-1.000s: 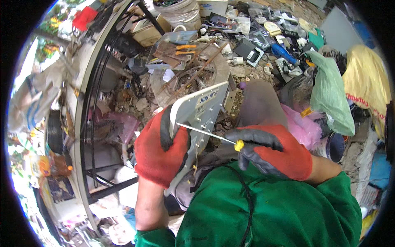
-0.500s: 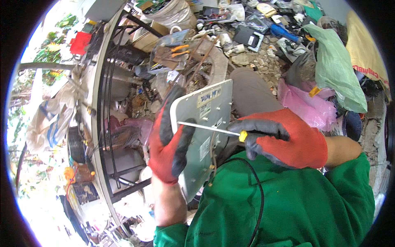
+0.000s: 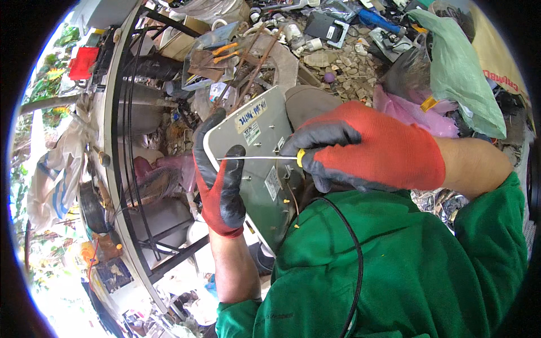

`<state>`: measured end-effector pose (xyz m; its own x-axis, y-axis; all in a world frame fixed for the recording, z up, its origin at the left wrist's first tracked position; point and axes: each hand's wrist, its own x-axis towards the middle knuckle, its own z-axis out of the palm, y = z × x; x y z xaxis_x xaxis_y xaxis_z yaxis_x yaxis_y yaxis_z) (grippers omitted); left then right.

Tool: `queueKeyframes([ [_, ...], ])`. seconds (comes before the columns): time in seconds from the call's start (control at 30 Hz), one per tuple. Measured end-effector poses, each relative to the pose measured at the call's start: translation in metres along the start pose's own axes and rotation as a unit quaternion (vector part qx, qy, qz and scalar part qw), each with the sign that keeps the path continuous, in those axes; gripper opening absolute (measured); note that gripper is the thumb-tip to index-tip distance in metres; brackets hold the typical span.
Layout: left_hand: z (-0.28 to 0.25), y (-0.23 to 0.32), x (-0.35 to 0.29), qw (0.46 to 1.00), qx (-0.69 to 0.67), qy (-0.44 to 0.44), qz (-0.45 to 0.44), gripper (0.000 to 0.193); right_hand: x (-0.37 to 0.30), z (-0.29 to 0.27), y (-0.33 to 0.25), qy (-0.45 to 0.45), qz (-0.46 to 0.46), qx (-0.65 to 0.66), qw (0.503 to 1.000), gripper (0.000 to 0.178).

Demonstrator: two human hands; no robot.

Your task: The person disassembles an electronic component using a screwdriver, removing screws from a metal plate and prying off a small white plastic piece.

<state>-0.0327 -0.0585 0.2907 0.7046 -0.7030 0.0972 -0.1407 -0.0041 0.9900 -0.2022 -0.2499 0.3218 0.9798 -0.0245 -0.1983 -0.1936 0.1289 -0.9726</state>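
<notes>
My left hand (image 3: 220, 180), in a red and black glove, grips the left edge of a flat grey panel with rounded corners (image 3: 259, 186). Labels, small studs and a thin brown cable show on the panel's face. In my right hand (image 3: 366, 149), gloved alike, is a screwdriver (image 3: 259, 158) with a yellow handle and a long thin shaft. Its shaft crosses in front of the panel, and the tip lies at the panel's left rim, near my left thumb. Most of the handle is hidden in my right fist.
A metal frame (image 3: 115, 141) with dark bars stands at left. Ahead are a clear bin (image 3: 211, 62) with orange-handled pliers (image 3: 225, 52) and rubble with scrap parts. Green (image 3: 465, 79) and pink plastic bags (image 3: 417, 115) lie at right. A black cord (image 3: 355, 242) hangs over my green clothing.
The panel has tilted and sits further left in view. My right hand has come up and left with the screwdriver, whose shaft is now nearly level. My left hand keeps its hold.
</notes>
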Motion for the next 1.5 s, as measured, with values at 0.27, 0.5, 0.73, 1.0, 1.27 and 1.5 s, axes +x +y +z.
queueKeyframes([
  [0.27, -0.008, -0.004, -0.011, 0.998, 0.009, 0.055, 0.002, 0.050, 0.015, -0.014, -0.002, -0.049, -0.069, -0.137, 0.987, 0.027],
  [0.5, -0.002, 0.003, -0.012, 0.998, 0.047, 0.046, 0.022, 0.048, 0.011, -0.013, -0.015, -0.050, -0.039, -0.114, 0.991, 0.026],
  [0.73, -0.007, 0.005, -0.016, 0.995, 0.082, 0.048, 0.028, 0.048, 0.007, 0.012, -0.023, 0.065, -0.059, -0.136, 0.987, 0.026],
  [1.0, -0.004, 0.011, -0.022, 0.995, 0.063, 0.078, 0.024, 0.050, 0.020, -0.009, -0.027, -0.062, 0.056, -0.074, 0.994, 0.025],
  [1.27, -0.009, 0.009, -0.021, 0.992, 0.103, 0.075, 0.008, 0.050, 0.014, 0.007, -0.038, -0.011, 0.059, -0.081, 0.995, 0.025],
  [1.5, -0.004, 0.012, -0.021, 0.996, 0.043, 0.083, -0.012, 0.049, 0.008, 0.015, -0.023, 0.093, -0.283, -0.424, 0.855, 0.038],
])
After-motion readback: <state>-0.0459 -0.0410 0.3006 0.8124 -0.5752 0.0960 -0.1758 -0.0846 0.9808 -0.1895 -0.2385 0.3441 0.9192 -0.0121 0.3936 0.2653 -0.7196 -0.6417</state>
